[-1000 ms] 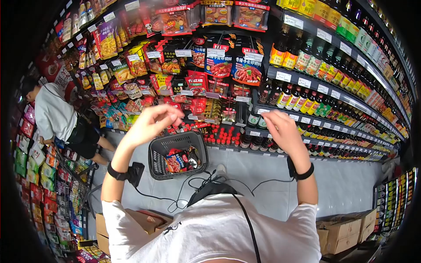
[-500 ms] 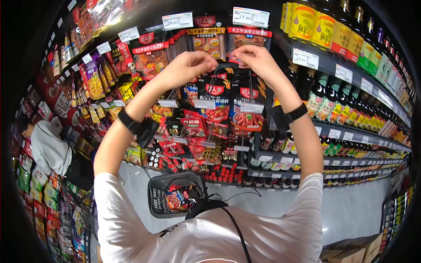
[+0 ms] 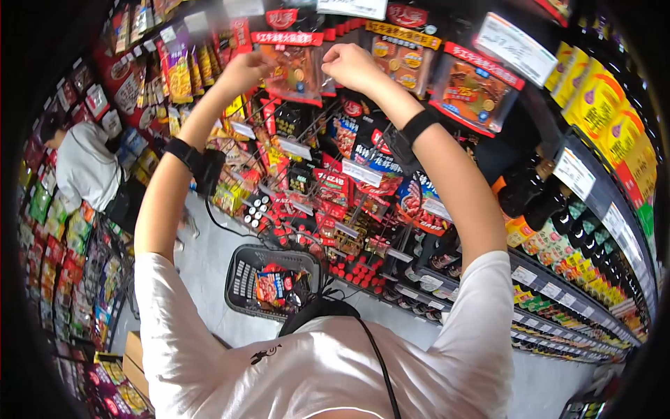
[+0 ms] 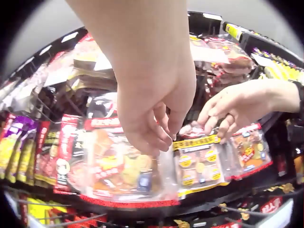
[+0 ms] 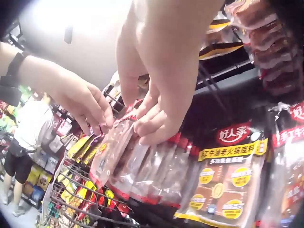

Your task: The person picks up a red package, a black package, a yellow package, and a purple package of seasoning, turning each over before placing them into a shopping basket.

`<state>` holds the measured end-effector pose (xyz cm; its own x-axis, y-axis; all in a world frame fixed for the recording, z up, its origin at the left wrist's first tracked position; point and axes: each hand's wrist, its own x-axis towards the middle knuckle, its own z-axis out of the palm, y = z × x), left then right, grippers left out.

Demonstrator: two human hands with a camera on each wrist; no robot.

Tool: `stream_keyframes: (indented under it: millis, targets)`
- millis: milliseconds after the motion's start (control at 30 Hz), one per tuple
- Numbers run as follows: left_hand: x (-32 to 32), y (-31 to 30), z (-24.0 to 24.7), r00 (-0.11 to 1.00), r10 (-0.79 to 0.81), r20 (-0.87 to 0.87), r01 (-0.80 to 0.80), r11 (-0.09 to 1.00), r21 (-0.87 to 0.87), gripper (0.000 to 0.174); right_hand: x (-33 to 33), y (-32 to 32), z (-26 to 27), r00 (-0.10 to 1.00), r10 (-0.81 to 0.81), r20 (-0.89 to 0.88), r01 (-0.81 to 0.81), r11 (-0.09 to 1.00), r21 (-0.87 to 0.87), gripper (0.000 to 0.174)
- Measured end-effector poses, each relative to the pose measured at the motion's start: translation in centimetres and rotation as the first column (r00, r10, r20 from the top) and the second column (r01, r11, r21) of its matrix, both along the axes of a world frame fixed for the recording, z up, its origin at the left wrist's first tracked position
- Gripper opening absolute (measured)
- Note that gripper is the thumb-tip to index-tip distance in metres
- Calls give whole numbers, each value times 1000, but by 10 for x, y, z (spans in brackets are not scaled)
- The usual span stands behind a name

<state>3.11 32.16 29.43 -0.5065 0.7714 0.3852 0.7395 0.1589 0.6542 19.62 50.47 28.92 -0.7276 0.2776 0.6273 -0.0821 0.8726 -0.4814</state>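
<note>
A clear packet of hotpot base with a red top band point(image 3: 296, 70) hangs from the rack between my hands. My left hand point(image 3: 248, 72) is at its left side, fingers loosely bent; in the left wrist view the left hand point(image 4: 154, 102) overlaps the packet front point(image 4: 126, 166). My right hand point(image 3: 352, 68) is by its right side. In the right wrist view the right fingertips point(image 5: 154, 126) hang, bent, right at the tops of a row of these packets point(image 5: 161, 166). A yellow-banded packet point(image 5: 225, 175) hangs just right of this row.
Below stands a black shopping basket point(image 3: 241, 279) with packets in it. Bottle shelves point(image 3: 558, 286) run along the right. A person in a white top point(image 3: 91, 164) stands at the left. A price tag point(image 3: 516, 49) juts out at upper right; a cable point(image 3: 230, 227) hangs from my left wrist.
Both hands have risen from above the basket to the upper packets, then shifted left to the red-topped packet. The head view has moved closer to the rack and tilted.
</note>
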Motion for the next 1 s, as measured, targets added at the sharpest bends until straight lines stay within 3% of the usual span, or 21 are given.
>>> stream_keyframes:
  millis: [67, 167, 300, 467, 533, 600, 633, 667, 733, 800, 1000]
  targets:
    - [-34, -15, -6, 991, 33, 130, -37, 999, 33, 21, -21, 1, -11, 998, -33, 45, 32, 999, 23, 26]
    - [-55, -25, -11, 979, 114, 171, -123, 991, 44, 25, -33, -7, -26, 990, -92, 105, 91, 996, 12, 32]
    - [-73, -16, -14, 981, 109, 162, -111, 994, 6, 28, -41, -2, -48, 980, -102, 168, 91, 993, 68, 37]
    - [-104, 12, -18, 992, 123, 16, -122, 992, -36, 41, -42, 0, -59, 980, -135, 148, 119, 987, 108, 38]
    - [-124, 21, -29, 983, 181, -43, -177, 982, 69, 46, -45, 4, -61, 975, -147, 167, 134, 987, 85, 40]
    - [-165, 37, -37, 990, 115, -85, -111, 993, 49, 57, -43, -5, -56, 961, -236, 143, 208, 960, 187, 42]
    - [-146, 33, -33, 997, 67, -29, -64, 995, 82, 60, -48, -2, -58, 965, -225, 132, 202, 964, 172, 41]
    - [-191, 49, -44, 998, -58, 27, 55, 994, 90, 62, -53, 2, -62, 966, -233, 111, 210, 960, 185, 40]
    - [-130, 36, -28, 976, -177, 124, 168, 983, 80, 66, -47, -11, -50, 939, -291, 184, 262, 951, 166, 34]
    - [-127, 42, -31, 956, -258, 143, 245, 964, 101, 70, -47, -14, -50, 935, -312, 167, 296, 948, 114, 34]
    - [-123, 46, -33, 950, -223, 218, 221, 975, 31, 75, -74, 2, -67, 909, -374, 184, 373, 927, 38, 39]
